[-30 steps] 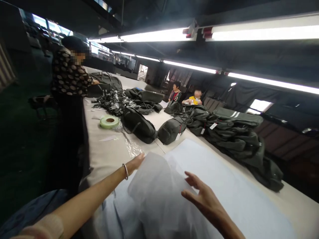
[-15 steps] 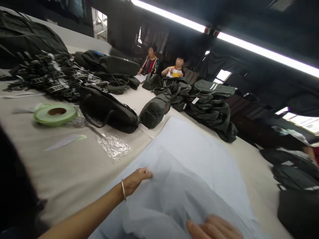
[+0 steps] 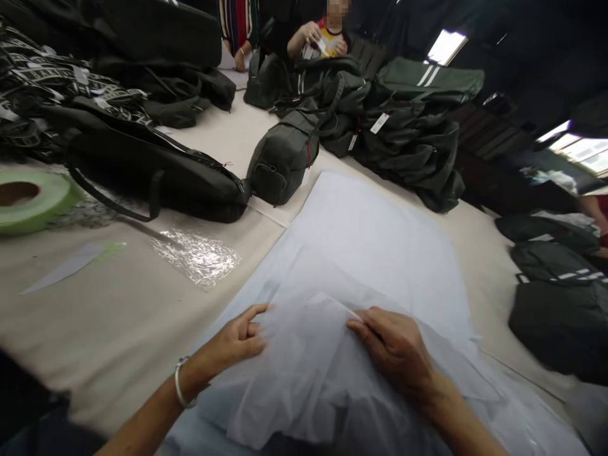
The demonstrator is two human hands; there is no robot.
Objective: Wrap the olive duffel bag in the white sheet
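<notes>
A stack of thin, pale bluish plastic bags [image 3: 375,234] lies across the table in front of me. The near part of the top plastic bag [image 3: 294,361] is lifted and crumpled, and it is see-through. My right hand [image 3: 399,348] pinches its edge between thumb and fingers. At the left side of the same bag, my left hand [image 3: 237,335], with a silver bangle at the wrist, has its fingers curled at the film; their tips are partly blurred.
Dark green duffel bags [image 3: 285,152] lie beyond the stack, with a black bag [image 3: 156,164] to the left. A green tape roll [image 3: 57,202] and a clear plastic packet [image 3: 194,256] are on the left. More dark bags [image 3: 560,304] lie at right. Two people stand across the table.
My right hand has come up from the bottom edge and now pinches the plastic bag. The bag's near part is gathered higher. The view has tilted down and closer.
</notes>
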